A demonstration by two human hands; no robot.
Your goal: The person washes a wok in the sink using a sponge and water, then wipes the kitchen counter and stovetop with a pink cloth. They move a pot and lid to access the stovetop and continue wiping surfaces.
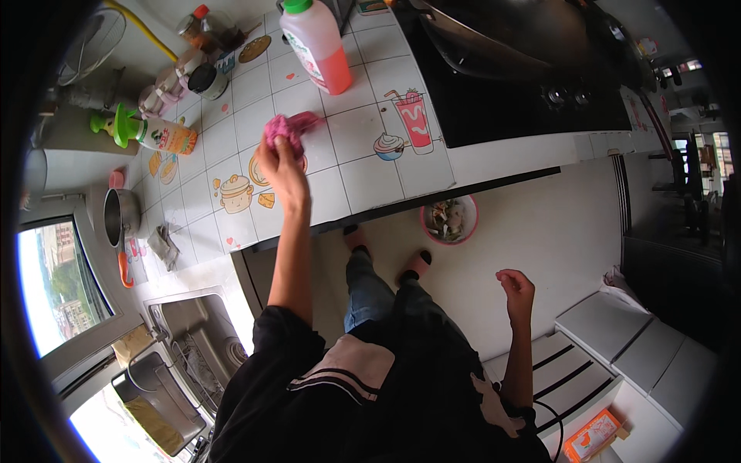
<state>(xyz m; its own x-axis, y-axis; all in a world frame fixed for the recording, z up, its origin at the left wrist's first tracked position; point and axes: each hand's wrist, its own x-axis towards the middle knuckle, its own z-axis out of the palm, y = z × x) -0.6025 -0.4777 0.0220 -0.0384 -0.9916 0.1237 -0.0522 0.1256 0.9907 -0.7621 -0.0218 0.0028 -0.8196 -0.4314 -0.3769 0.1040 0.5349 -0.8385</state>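
Observation:
My left hand (285, 173) grips a bunched pink cloth (285, 134) over the white tiled countertop (359, 185), near printed food stickers. One end of the cloth trails to the right, blurred. Behind it stands a plastic bottle with a green cap and pink liquid (324, 58). My right hand (517, 282) hangs away from the counter at the right, over the floor, its fingers curled with nothing visible in them. To the left lies a spray bottle with a green head (165, 136).
A large wok (498, 35) sits on the black cooktop (480, 110). At the left are a metal saucepan (121, 217), a grey rag (164, 247), jars and the sink (191, 324). A pink-rimmed bin (476, 217) stands on the floor below the counter edge.

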